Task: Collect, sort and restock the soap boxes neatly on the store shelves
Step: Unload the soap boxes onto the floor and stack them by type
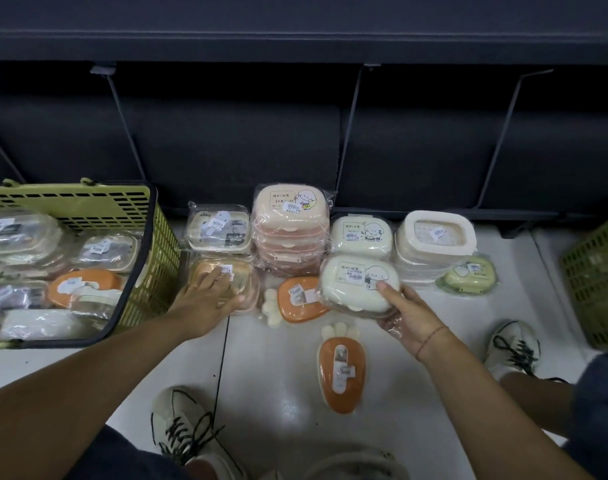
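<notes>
Low in the centre of the frame, an orange carrot box (342,372) lies on the white floor (271,358). Just above it, right of centre, your right hand (406,317) grasps a white soap box (359,284), thumb on its lid. Left of centre, your left hand (209,299) rests released, fingers straight, on a peach box (242,271). Beyond stands a pink stack (290,230), with a green basket (88,209) at left. The dark shelf (295,133) spans the top.

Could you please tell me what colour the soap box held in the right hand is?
The soap box in the right hand is cream white, seen in the head view.
</notes>
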Action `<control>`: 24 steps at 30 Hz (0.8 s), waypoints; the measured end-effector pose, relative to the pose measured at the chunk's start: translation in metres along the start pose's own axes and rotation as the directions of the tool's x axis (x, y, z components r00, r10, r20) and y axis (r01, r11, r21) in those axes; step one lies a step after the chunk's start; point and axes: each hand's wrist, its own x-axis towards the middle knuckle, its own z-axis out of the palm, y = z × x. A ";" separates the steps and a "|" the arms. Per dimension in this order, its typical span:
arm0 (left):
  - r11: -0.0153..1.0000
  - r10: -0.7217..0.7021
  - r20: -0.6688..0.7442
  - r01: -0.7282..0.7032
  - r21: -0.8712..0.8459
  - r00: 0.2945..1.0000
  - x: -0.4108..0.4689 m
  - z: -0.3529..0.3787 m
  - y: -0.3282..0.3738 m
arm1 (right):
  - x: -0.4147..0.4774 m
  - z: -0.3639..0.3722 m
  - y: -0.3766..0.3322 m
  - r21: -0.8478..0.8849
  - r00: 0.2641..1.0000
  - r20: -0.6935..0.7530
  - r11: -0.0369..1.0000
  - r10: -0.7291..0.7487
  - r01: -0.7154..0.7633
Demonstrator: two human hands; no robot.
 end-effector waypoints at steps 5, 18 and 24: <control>0.973 0.147 -0.541 -0.219 -0.070 0.828 -0.014 -0.041 0.055 | -0.001 -0.016 -0.041 0.018 0.986 -0.025 0.986 -0.163 0.164; 0.924 0.335 -0.427 -0.204 0.324 0.840 0.043 -0.059 0.124 | 0.068 0.028 -0.085 -0.840 0.872 -0.163 0.529 -0.461 0.123; 0.921 0.358 -0.439 -0.234 0.311 0.824 0.037 -0.060 0.120 | 0.060 0.036 -0.069 -0.935 0.727 -0.181 0.346 -0.662 0.082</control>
